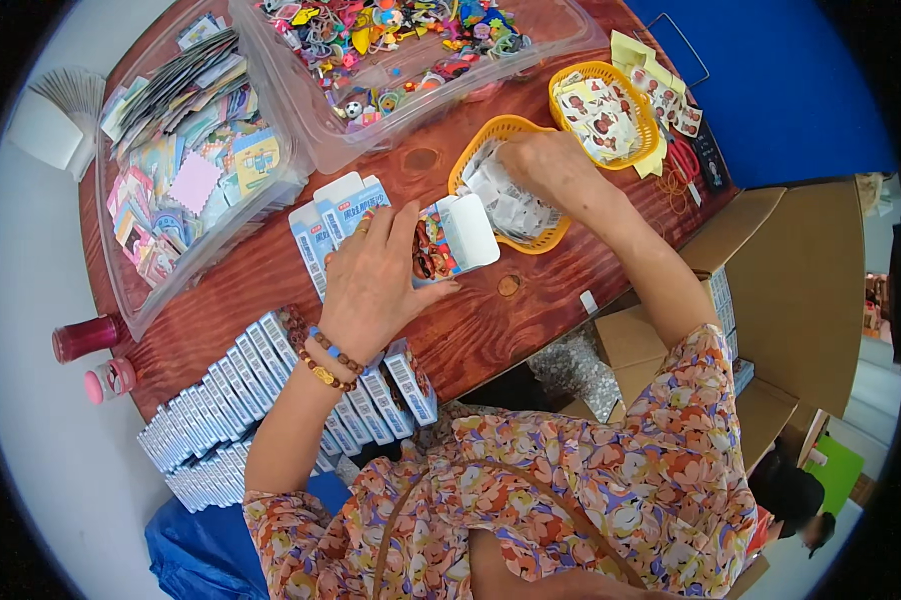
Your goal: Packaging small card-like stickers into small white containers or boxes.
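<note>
My left hand, with beaded bracelets on the wrist, grips a small cardboard box from above. The box lies tilted with its white end flap open toward the right, its printed side partly under my fingers. More blue-and-white boxes with raised flaps lie under and beside that hand. My right hand reaches into a yellow plastic basket of small white packets. Its fingers bend down among the packets, and the fingertips are hidden.
Another yellow basket holds printed packets, beside red scissors. Clear bins hold cards and colourful trinkets. Rows of filled-out boxes line the near left table edge. An open carton stands right, jars left.
</note>
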The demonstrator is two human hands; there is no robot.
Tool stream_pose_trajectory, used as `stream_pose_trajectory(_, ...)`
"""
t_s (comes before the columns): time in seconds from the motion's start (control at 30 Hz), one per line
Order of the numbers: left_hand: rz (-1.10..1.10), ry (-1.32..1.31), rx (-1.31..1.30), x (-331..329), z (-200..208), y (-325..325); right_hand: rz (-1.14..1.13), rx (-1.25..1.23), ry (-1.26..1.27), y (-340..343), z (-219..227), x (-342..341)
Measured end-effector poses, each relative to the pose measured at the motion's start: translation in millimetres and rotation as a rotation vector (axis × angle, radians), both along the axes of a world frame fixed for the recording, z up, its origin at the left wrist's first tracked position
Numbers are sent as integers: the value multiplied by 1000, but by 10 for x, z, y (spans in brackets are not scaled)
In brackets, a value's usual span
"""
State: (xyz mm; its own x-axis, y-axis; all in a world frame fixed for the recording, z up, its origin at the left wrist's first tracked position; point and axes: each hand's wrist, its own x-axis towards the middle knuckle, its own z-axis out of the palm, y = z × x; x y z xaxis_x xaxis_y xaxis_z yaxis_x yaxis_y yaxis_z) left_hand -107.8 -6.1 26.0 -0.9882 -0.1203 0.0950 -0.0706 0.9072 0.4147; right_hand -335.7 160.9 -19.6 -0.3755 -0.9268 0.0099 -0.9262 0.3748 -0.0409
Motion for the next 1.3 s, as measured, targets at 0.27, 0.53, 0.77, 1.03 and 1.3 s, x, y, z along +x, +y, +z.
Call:
stream_pose_trajectory(0.27, 72, 82, -101, -101, 27, 17, -282, -450, -1104, 221, 520, 23)
stream_pose_trajectory(0.53, 108, 175, -163, -218, 96, 162, -47, -334, -704, -79, 915, 446)
stream_pose_trajectory(0.77, 175, 67, -20, -165, 89, 77, 73, -331, -584, -186, 1019, 656)
stream_pose_trajectory(1.03, 183, 70, 131, -130, 66, -89, -146, -616, -923, -626, 1108, -124)
stream_pose_trajectory(1.3, 102, 2, 201, 55, 59, -238, -95, 536, -254, -1608, 661, -1108)
